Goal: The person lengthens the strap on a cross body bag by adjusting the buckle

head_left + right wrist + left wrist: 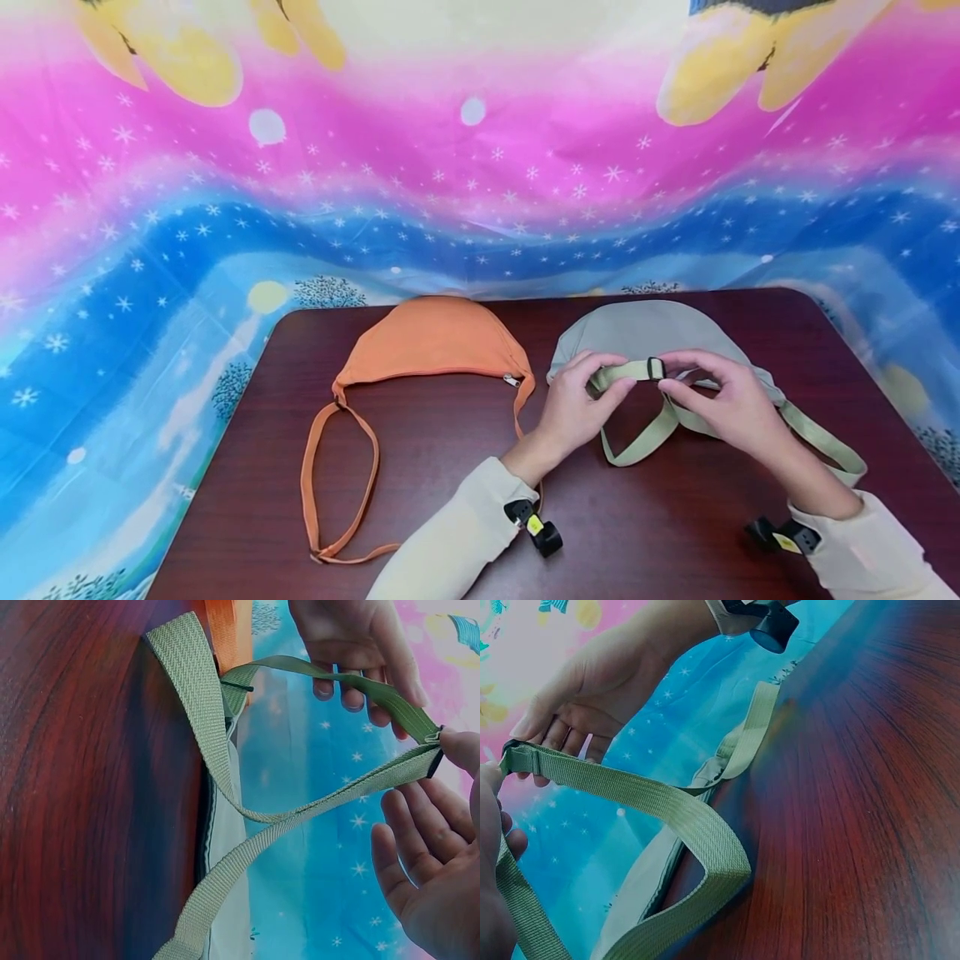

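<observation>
A grey-green waist bag (652, 325) lies on the dark wooden table, its light green webbing strap (647, 442) lifted off the surface in a loop. My left hand (573, 404) pinches the strap between thumb and fingers. Just to the right, my right hand (727, 400) pinches the strap at its black slider buckle (656, 368). In the right wrist view the thumb and fingers of the right hand (435, 847) hold the buckle end (436, 754), where the webbing doubles back. The left wrist view shows the strap (697, 832) hanging in a wide bend above the table.
An orange waist bag (438, 337) lies to the left, its orange strap (307, 475) looped on the table (450, 467). Behind the table hangs a pink and blue cloth (465, 183) with snowflakes. Each wrist carries a black camera mount (536, 527).
</observation>
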{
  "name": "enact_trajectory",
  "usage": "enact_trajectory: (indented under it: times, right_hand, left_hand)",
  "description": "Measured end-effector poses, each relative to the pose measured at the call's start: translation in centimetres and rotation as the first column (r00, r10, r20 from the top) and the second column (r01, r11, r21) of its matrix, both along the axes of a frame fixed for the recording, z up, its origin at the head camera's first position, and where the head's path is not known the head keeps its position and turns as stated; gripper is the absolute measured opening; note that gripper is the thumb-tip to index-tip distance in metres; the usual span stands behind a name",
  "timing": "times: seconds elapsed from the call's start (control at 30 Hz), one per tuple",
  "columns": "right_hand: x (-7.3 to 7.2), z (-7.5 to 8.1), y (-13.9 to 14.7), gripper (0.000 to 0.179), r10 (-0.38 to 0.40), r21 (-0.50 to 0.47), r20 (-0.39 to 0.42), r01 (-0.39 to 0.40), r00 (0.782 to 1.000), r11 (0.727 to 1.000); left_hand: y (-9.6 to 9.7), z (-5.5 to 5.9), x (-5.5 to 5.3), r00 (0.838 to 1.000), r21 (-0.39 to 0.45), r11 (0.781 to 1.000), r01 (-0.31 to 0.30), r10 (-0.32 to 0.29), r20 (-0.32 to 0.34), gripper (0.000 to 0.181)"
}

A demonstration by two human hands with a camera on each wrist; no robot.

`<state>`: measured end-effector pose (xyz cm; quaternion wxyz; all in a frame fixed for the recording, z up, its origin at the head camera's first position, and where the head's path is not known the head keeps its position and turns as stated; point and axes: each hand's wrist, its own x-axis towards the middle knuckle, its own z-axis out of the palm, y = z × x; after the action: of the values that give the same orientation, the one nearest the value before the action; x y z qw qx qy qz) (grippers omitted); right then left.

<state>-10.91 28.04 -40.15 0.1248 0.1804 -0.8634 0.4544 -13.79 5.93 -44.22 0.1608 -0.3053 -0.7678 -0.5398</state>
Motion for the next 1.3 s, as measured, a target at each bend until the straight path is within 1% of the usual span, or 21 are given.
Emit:
enact_trajectory:
  times: [0.33,0.47,0.7,0.87,0.97,1.0,1.17,1.23,1.3]
  right_hand:
    - [0.2,0.1,0.1,0.032,0.029,-0.024,0.021,-0.028,0.999,0.999]
    - [0.2,0.0,0.1,0.032,0.031,-0.023,0.024,-0.031,0.999,0.999]
    - [0.1,-0.3,-0.2,0.029,0.038,-0.009,0.026,-0.038,0.999,0.999]
    - [0.0,-0.6,-0.5,0.026,0.033,0.017,0.054,-0.034,0.998,0.999]
    - [0.0,-0.6,-0.5,0.026,0.032,0.017,0.068,-0.034,0.997,0.999]
    - [0.0,-0.5,-0.4,0.026,0.031,0.018,0.068,-0.032,0.997,0.999]
    - [0.1,-0.3,-0.1,0.029,0.025,0.003,0.05,-0.026,0.998,1.0]
    - [0.1,-0.3,-0.1,0.03,0.021,-0.006,0.038,-0.021,0.999,1.0]
    - [0.0,-0.3,-0.1,0.031,0.017,-0.005,0.024,-0.017,1.0,1.0]
  left_hand:
    - [0.3,0.3,0.2,0.999,0.002,1.0,0.025,-0.025,0.046,0.024]
    - [0.5,0.2,0.1,0.999,0.003,1.0,0.026,-0.026,0.036,0.024]
    - [0.5,0.2,0.1,0.999,-0.009,1.0,0.028,-0.027,0.039,0.022]
    - [0.5,0.3,0.2,0.997,-0.017,0.999,0.051,-0.05,0.065,0.023]
    - [0.4,0.2,0.2,0.996,-0.025,0.998,0.061,-0.059,0.074,0.026]
    - [0.3,0.1,0.2,0.995,-0.031,0.998,0.061,-0.059,0.076,0.028]
    - [-0.3,-0.3,0.1,0.996,-0.101,0.994,0.026,-0.018,0.086,0.04]
    - [-0.4,-0.4,0.0,0.996,-0.118,0.993,0.015,-0.004,0.091,0.042]
    - [-0.5,-0.4,0.0,0.995,-0.117,0.993,0.012,0.0,0.102,0.043]
